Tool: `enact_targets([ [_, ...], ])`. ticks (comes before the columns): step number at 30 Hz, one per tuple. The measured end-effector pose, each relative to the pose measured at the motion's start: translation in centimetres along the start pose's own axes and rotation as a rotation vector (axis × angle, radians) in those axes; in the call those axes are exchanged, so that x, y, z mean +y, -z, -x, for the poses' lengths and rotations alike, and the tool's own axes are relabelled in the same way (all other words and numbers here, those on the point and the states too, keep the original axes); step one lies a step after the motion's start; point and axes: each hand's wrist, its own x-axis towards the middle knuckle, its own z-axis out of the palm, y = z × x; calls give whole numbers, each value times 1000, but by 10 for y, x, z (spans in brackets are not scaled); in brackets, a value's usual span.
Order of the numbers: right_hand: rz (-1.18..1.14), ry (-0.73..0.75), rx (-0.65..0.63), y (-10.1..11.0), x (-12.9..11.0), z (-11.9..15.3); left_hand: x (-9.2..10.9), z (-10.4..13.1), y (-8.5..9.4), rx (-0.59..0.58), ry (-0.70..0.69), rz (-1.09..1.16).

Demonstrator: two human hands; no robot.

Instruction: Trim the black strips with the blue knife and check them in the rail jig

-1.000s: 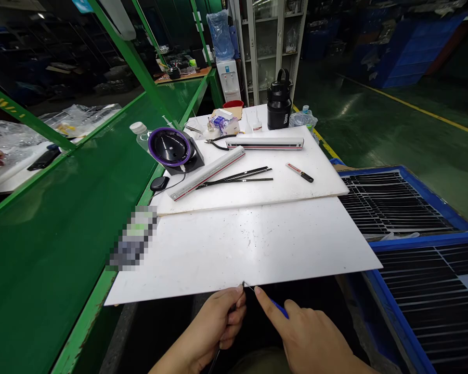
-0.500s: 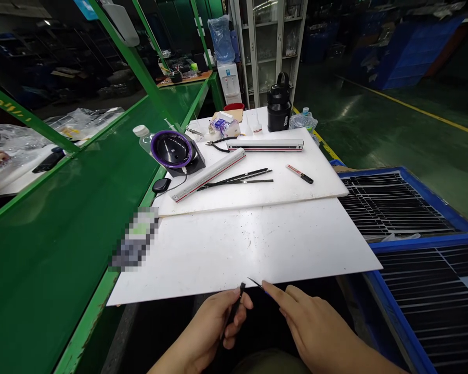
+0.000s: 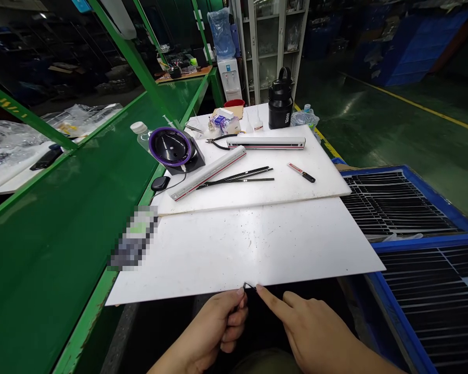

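Low at near table edge: left hand curled, grip pinching thin black strip; right hand palm-down, forefinger extended, pinching slim tool, tip meeting strip.

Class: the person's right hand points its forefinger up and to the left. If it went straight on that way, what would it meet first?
Probably the thin black strip pinched in the left hand, just at the right hand's fingertip; behind it lies the white board's near edge. Depth is unclear.

White lettering is being shown on the black flask, too small to be read. Yellow characters are being shown on the green frame bar, cut off and illegible. No other text is being resolved.
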Motion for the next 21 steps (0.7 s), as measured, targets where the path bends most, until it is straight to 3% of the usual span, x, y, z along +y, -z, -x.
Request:
enact_targets([
  [6,129,-18,-82,-2,-7,1,-1,1,-1,4,-38,-21],
  [13,-94,1,-21,-7,1,-1,0,0,2,-16,-29,-29],
  [21,27,-26,-77,-2,-9,-1,-1,-1,3,-31,-38,-7],
])
